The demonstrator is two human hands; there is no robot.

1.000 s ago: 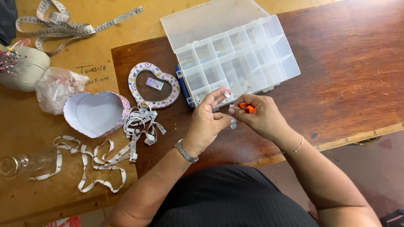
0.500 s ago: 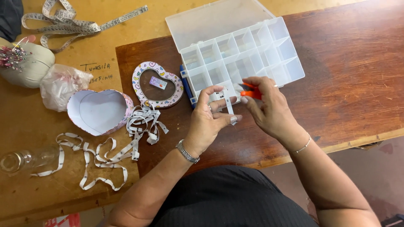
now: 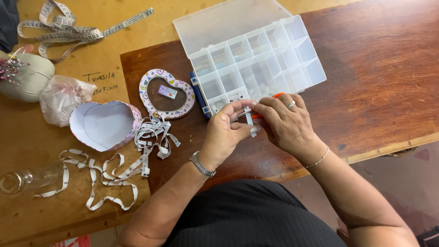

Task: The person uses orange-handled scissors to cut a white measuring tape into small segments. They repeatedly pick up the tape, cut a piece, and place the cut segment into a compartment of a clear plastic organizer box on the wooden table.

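Both hands meet right at the organizer box (image 3: pixel 256 59): left hand (image 3: pixel 226 132) pinching a white strip (image 3: pixel 249 120), right hand (image 3: pixel 286 121) closed on probably orange scissors (image 3: pixel 277 95), so fingertips risk a nick.

My hands (image 3: pixel 256 126) meet just near of the compartment box (image 3: pixel 258 64); heart lid (image 3: pixel 167 93) sits left of it, heart box (image 3: pixel 104 126) further left, tape strips (image 3: pixel 114 171) nearer.

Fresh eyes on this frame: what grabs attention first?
Both hands meet at centre: the left hand and right hand pinch a short white strip, with something orange behind the right fingers. Just beyond lies an open clear compartment box; to the left, a heart-shaped box and loose printed tape.
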